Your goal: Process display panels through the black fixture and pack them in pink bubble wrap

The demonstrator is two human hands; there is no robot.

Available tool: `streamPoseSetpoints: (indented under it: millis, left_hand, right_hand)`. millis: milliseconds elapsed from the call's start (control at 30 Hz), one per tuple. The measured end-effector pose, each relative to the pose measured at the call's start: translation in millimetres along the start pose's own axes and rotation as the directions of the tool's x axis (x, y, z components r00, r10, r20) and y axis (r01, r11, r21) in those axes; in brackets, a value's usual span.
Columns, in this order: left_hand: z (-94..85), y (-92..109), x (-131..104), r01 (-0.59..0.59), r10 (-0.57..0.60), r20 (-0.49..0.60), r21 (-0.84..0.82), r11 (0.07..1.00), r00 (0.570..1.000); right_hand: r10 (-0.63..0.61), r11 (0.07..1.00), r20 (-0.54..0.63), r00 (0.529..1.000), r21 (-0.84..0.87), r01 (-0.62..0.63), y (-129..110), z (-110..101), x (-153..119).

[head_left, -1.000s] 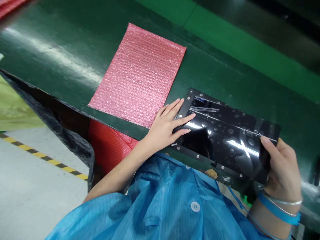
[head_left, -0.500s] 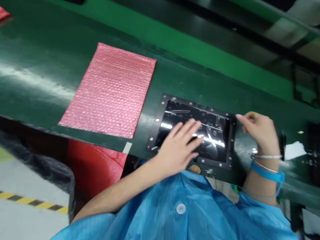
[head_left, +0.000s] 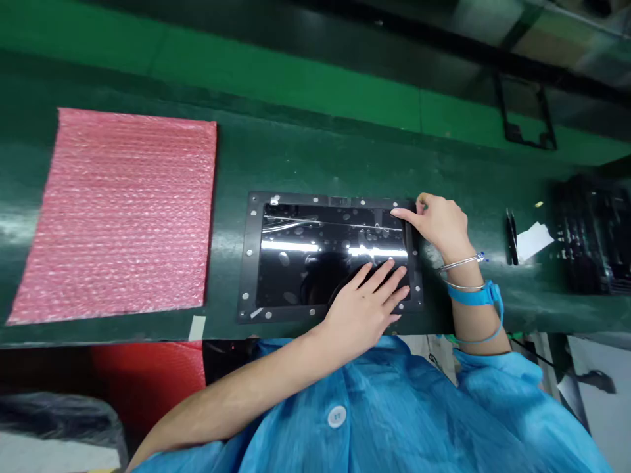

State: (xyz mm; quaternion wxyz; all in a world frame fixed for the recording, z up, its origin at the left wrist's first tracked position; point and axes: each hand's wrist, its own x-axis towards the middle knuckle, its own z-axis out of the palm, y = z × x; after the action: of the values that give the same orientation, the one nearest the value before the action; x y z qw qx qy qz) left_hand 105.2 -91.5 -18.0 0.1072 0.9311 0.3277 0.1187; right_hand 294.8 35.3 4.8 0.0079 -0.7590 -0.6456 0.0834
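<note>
Panel lies flat on green bench, near front edge, between pink bubble wrap and tweezers. Left hand rests palm down over panel's lower right part, fingers spread. Right hand at upper right corner: thumb extended over panel, other fingers curled; cannot tell whether they pinch anything. White paper beside tweezers.

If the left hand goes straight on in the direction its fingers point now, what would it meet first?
The left hand would probably meet the right hand first, near the black panel's right edge; their heights are unclear.
</note>
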Motion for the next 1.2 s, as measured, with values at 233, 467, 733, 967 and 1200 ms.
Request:
streamPoseSetpoints:
  millis: [233,467,733,967,1200]
  left_hand:
    - [-26.9,-44,14,0.205,-0.203,-0.082,0.015,0.979,0.976]
    - [-34.0,-86,31,0.451,-0.431,-0.213,0.053,0.891,0.877]
    - [-60.9,-85,18,0.383,-0.434,-0.461,-0.205,0.901,0.774]
    - [-78.5,-101,-16,0.406,-0.622,-0.547,-0.474,0.781,0.560]
    - [-62.6,-120,-33,0.138,-0.958,-0.007,-0.989,0.049,0.288]
  right_hand:
    - [0.011,0.997,-0.054,0.998,0.081,-0.007,5,6,-1]
    - [0.120,0.937,-0.172,0.978,0.344,-0.054,6,13,0]
    - [-0.161,0.381,-0.105,0.981,0.911,0.160,0,15,-10]
    - [-0.136,0.254,-0.007,0.991,0.966,0.042,-4,22,-15]
    - [-0.059,0.215,-0.037,0.998,0.975,0.049,-13,20,-21]
